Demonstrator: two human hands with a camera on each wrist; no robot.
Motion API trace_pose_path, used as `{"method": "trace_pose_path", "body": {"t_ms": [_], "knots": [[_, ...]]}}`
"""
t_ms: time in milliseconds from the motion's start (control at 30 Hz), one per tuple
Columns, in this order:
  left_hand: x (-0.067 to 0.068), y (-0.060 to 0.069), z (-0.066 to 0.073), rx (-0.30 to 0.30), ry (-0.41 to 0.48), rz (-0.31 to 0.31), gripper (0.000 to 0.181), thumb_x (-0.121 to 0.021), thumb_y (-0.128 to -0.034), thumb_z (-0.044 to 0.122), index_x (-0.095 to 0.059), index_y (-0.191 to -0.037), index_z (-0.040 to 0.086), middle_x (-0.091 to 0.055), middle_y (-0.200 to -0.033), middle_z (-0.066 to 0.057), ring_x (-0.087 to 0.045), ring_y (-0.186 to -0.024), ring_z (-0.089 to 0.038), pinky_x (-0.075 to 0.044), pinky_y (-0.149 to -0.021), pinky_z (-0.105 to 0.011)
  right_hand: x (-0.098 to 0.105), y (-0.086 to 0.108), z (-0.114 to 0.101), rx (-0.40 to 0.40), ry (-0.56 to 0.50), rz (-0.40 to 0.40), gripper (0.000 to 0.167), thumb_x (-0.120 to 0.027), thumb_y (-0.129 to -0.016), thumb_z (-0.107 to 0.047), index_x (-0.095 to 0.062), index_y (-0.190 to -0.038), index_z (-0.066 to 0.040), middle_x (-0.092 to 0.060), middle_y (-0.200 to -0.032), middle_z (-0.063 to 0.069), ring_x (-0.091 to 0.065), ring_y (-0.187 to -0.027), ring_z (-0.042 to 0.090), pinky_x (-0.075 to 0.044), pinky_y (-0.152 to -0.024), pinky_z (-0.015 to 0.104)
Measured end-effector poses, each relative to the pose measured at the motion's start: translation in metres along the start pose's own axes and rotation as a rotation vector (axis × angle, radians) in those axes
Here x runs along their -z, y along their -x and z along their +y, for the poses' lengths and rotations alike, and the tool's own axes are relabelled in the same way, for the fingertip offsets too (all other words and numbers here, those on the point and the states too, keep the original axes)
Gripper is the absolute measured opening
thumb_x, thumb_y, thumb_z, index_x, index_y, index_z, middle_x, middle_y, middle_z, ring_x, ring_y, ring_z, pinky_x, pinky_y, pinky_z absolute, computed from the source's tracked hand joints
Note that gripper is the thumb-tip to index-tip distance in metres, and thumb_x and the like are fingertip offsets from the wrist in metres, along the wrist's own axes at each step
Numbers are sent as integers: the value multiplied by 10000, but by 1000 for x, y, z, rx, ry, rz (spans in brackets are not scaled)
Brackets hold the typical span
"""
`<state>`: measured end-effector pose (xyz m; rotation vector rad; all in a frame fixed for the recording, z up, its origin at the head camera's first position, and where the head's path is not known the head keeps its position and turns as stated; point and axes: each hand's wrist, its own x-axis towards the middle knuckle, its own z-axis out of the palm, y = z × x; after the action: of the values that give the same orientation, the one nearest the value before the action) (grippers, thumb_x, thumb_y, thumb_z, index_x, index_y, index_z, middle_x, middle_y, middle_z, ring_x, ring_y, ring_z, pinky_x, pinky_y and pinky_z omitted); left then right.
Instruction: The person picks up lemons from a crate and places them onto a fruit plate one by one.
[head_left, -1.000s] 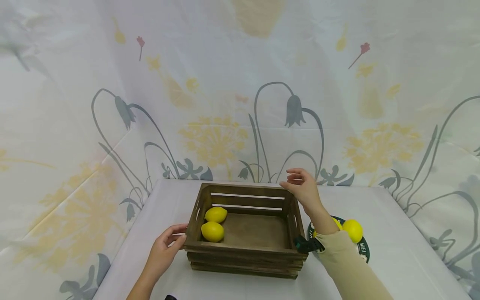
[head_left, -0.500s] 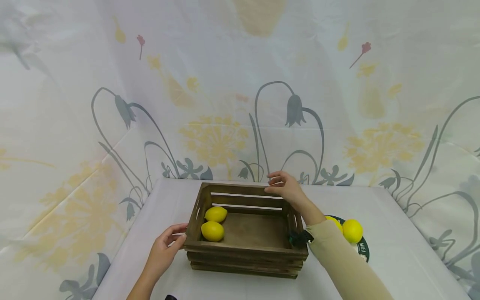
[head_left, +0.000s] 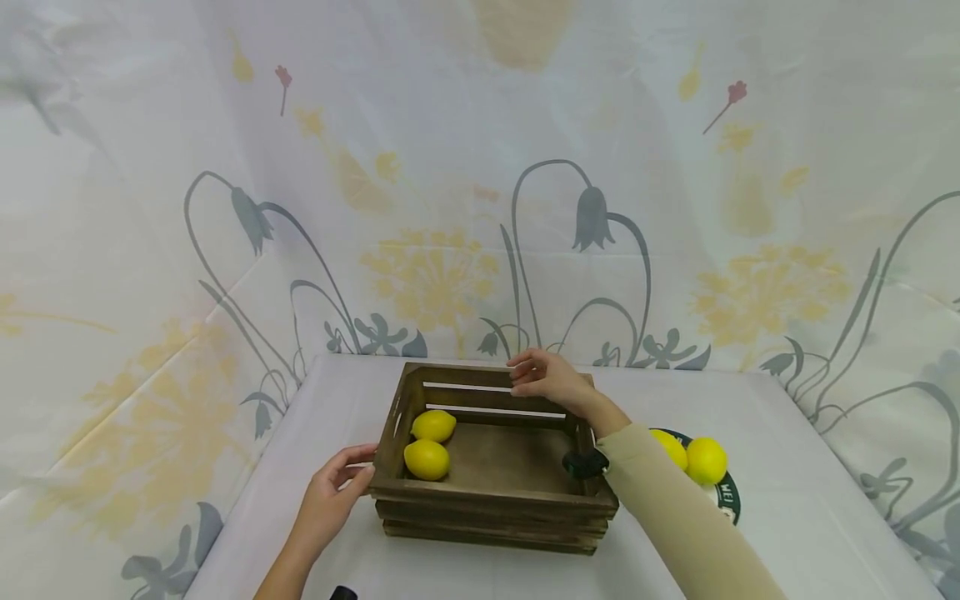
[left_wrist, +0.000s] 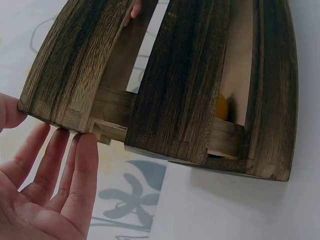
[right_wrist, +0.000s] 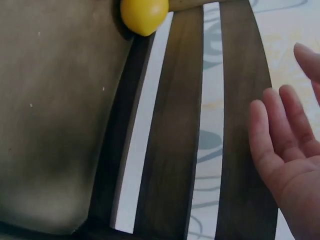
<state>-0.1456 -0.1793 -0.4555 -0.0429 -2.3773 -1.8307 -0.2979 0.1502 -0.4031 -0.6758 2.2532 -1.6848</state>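
Observation:
A dark wooden slatted crate (head_left: 495,521) stands on the white table. Two yellow lemons, a front one (head_left: 427,460) and a rear one (head_left: 433,426), lie inside it at the left end. My left hand (head_left: 331,493) touches the crate's left end with extended fingers. In the left wrist view, the fingertips (left_wrist: 87,145) meet the end of the top slat. Over the crate's back side hovers my right hand (head_left: 553,382), with loosely bent fingers and nothing in them. The right wrist view shows this right hand (right_wrist: 292,145) beside the slats, and part of a lemon (right_wrist: 145,15).
To the crate's right, a round plate with a dark green lettered rim (head_left: 726,497) carries yellow fruit (head_left: 707,461), partly hidden by the right sleeve (head_left: 667,500). Behind hangs a flower-patterned cloth (head_left: 450,167). A small black object (head_left: 343,592) shows at the bottom edge.
My right hand has moved left along the crate's back side and slightly down, away from the right rear corner. The left hand, crate and lemons have stayed put.

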Motion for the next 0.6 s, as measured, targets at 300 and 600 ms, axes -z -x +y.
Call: {"method": "trace_pose_path", "body": {"t_ms": [300,600], "knots": [[-1,-1,-1,15,-4,5,294,-600,-902,88,-577,-1179,-8,-580,-1145,-160,-579,-891,-128,-535,-717,-245,-8,-6,3,30,1,-45,477,-696,-802,13,-481,-1218,101,-553,-1095,233,-558,-1022,356,-504,-835,360],[-2,-1,0,26,0,7,289,-602,-902,89,-581,-1176,-3,-580,-1144,-155,-582,-894,-132,-533,-720,-243,-19,-13,-1,4,15,-152,382,-684,-817,9,-540,-1170,25,-579,-1069,151,-591,-976,278,-513,-834,352]]}}
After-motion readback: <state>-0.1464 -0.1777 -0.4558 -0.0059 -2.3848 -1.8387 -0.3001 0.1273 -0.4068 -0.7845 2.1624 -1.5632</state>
